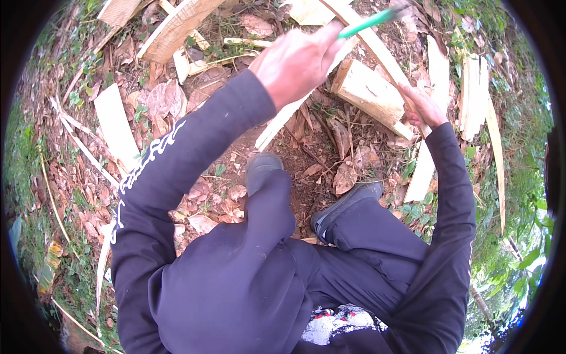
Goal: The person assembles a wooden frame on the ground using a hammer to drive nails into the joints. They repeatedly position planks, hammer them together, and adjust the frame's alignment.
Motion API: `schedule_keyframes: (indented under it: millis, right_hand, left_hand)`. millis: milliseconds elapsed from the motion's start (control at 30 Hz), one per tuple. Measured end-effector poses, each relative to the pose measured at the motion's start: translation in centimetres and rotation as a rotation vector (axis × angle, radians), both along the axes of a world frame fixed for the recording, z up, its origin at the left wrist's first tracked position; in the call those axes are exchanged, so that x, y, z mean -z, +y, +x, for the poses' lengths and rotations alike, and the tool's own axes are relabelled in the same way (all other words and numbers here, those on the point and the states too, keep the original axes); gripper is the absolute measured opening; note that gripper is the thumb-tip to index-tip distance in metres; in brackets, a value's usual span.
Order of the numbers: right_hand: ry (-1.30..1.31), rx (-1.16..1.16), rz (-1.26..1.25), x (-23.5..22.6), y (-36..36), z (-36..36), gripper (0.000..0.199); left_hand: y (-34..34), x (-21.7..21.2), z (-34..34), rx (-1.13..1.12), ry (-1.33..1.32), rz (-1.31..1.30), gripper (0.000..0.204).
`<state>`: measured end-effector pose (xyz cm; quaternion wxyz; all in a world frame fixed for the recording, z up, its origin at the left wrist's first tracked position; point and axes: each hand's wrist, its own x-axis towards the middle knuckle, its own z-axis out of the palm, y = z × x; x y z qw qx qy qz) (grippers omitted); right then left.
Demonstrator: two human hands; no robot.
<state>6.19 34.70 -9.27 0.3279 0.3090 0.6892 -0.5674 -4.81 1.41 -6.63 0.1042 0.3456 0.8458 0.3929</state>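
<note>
Outdoors, the left hand point(295, 62) was raised above the ground, its fingers point(327, 36) clenched round a green handle point(368, 23) that ran up and to the right toward the picture's top edge; the tool's head was blurred and could not be made out. Just right of that hand and below the handle lay a pale wood block point(368, 94), tilted, with its cut end facing left. The right hand point(421, 106) rested on the block's right end, fingers grasping its edge. A long thin wooden strip point(377, 50) curved past behind the block, and another pale slat point(283, 121) lay slanting just left of it. Below the block, two dark shoes point(262, 168) stood on bare brown soil strewn with dry leaves point(345, 177), the right shoe point(348, 206) nearer the block. Well left of the block a flat white board point(115, 124) lay among leaves, and more split planks point(471, 88) lay to the block's right against green weeds. Dark sleeves and trousers point(253, 277) filled the lower part.
</note>
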Motion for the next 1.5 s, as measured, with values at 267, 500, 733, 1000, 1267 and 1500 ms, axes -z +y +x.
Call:
schedule_keyframes:
  millis: [267,500,733,1000,1267,1500]
  right_hand:
    - [-0.037,0.023,-0.008,0.2,0.0,0.3,0.045]
    - [-0.036,0.040,-0.008,0.3,0.0,0.0,0.042]
    - [-0.059,0.045,-0.001,0.4,-0.3,-0.4,0.042]
    - [-0.028,0.058,-0.078,0.3,-0.4,-0.2,0.045]
    - [-0.040,0.074,-0.078,0.7,0.1,0.3,0.041]
    - [-0.040,0.020,-0.082,1.3,1.0,0.1,0.040]
  left_hand:
    - [0.6,-2.4,-0.4,-0.075,0.273,0.507,0.023]
    - [-1.1,-1.6,-1.3,-0.047,0.016,0.111,0.031]
    - [0.1,-0.5,0.7,0.080,-0.104,-0.061,0.025]
    - [0.9,-2.1,0.6,-0.012,0.263,0.396,0.030]
    - [1.4,-5.5,-0.5,-0.131,0.272,0.542,0.026]
    - [1.1,-3.9,-1.8,0.013,0.128,0.198,0.029]
